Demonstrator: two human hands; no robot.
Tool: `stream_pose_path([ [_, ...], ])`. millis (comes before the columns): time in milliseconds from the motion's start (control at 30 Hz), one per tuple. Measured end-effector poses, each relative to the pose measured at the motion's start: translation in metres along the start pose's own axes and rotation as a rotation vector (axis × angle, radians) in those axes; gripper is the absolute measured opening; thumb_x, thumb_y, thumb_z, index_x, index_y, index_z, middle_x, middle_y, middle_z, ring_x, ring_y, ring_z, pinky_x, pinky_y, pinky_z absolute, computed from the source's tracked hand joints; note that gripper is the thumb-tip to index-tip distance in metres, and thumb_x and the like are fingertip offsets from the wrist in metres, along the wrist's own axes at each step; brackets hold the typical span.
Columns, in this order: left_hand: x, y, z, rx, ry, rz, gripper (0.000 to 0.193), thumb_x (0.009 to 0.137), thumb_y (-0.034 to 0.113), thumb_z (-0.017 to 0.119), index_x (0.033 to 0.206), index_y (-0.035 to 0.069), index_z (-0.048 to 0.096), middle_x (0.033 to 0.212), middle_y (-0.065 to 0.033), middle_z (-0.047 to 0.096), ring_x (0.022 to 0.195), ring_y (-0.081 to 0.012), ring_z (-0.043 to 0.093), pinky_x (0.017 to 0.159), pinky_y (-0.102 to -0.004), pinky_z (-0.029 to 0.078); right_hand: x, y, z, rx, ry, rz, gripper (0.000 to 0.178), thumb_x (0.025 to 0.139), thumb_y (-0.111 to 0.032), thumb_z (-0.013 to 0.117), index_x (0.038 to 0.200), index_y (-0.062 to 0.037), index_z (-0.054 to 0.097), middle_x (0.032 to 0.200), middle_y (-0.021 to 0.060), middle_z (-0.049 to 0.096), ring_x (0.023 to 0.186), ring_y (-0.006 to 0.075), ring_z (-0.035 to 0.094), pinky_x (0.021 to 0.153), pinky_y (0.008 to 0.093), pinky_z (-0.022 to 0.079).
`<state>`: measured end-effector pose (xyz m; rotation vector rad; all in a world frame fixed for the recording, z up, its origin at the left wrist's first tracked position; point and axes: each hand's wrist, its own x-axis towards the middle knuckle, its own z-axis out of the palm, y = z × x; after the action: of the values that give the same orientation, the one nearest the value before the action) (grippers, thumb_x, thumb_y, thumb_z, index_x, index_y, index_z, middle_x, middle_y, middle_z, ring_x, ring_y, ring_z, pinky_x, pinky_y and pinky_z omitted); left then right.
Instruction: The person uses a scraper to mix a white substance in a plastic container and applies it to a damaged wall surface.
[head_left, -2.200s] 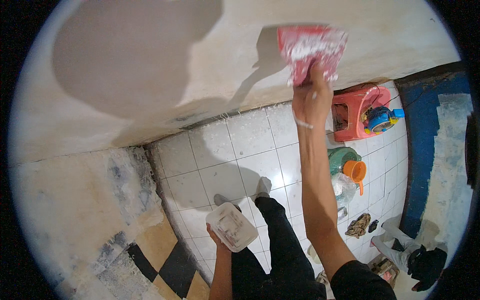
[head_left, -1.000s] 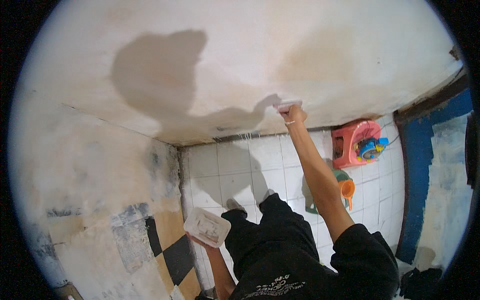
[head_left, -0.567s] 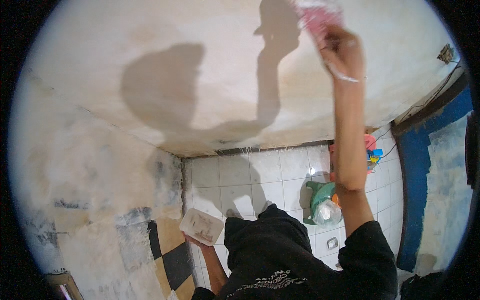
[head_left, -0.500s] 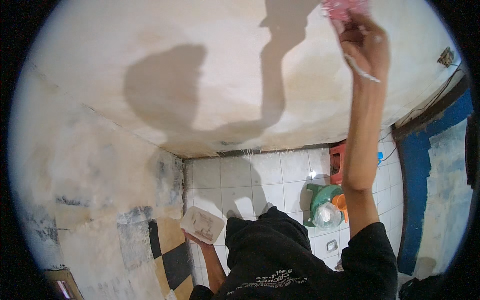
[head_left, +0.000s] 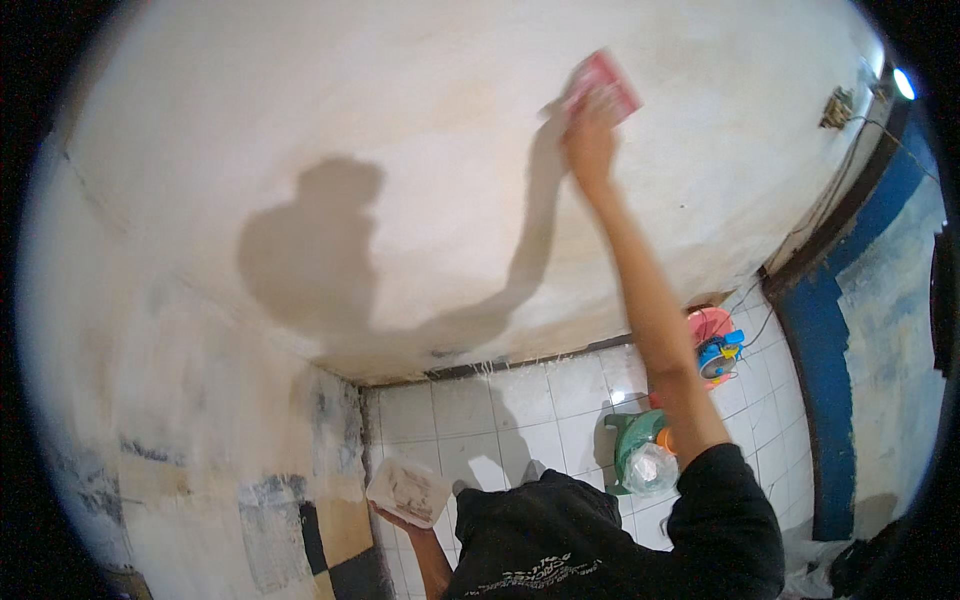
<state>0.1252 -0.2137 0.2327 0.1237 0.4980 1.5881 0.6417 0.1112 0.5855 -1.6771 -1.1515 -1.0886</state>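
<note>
My right arm is stretched up to the off-white wall (head_left: 450,110). My right hand (head_left: 590,135) is closed on a flat, squarish pink-red putty scraper (head_left: 610,85) with white smears on it. The scraper lies at the wall surface, slightly blurred by motion. Low at the left, my left hand (head_left: 402,518) holds a whitish rectangular plastic tub (head_left: 425,480) from beneath, its fingers mostly hidden. Brownish-grey smears show inside the tub.
A green plastic stool (head_left: 625,430) on the white tiled floor bears a clear plastic bag (head_left: 650,470) and an orange cup (head_left: 665,438). Behind it are a pink-red stool (head_left: 708,322) and a blue device (head_left: 722,352). Cables hang by the blue-edged wall (head_left: 850,300).
My right hand has moved left and lower in the picture with the scraper, which now shows whole. The view has shifted, uncovering the blue device. My left hand keeps the tub.
</note>
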Motion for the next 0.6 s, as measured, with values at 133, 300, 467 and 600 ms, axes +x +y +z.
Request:
stream_pose_path([
  [133,0.024,-0.014,0.028,0.007,-0.048,-0.078,0.059,0.08,0.057,0.058,0.121,0.016,0.048,0.12,-0.0045,0.049,0.109,-0.0274,0.046,0.09,-0.05,0.04,-0.167,-0.062,-0.006,0.195,-0.393,-0.321,0.061,0.075,-0.002,0.051,0.134,0.0057,0.037,0.136,0.03,0.039,0.127,0.041,0.04,0.107,0.045,0.032],
  [300,0.025,-0.02,0.032,0.021,-0.062,-0.101,0.055,0.08,0.055,0.058,0.118,0.016,0.048,0.116,-0.0034,0.048,0.104,-0.0259,0.045,0.086,-0.0483,0.039,-0.208,0.0,-0.045,0.433,-0.362,-0.093,0.048,0.071,0.004,0.055,0.118,-0.004,0.059,0.112,0.0186,0.062,0.103,0.0358,0.06,0.089,0.0415,0.048],
  [467,-0.018,0.01,-0.007,0.024,0.048,-0.012,0.05,0.081,0.052,0.058,0.115,0.017,0.047,0.112,-0.0023,0.048,0.099,-0.0244,0.045,0.083,-0.0465,0.038,-0.007,0.109,-0.111,0.152,0.176,0.233,0.032,0.081,-0.003,0.056,0.112,-0.0024,0.062,0.081,0.0191,0.065,0.065,0.0328,0.064,0.055,0.0387,0.048],
  [600,-0.047,0.027,-0.025,0.03,0.131,0.046,0.047,0.081,0.051,0.059,0.112,0.017,0.047,0.108,-0.0014,0.047,0.095,-0.0233,0.044,0.08,-0.0451,0.038,0.025,0.131,-0.071,-0.004,0.105,0.306,0.032,0.085,-0.013,0.056,0.113,0.0021,0.058,0.075,0.0202,0.064,0.06,0.0317,0.062,0.054,0.0408,0.048],
])
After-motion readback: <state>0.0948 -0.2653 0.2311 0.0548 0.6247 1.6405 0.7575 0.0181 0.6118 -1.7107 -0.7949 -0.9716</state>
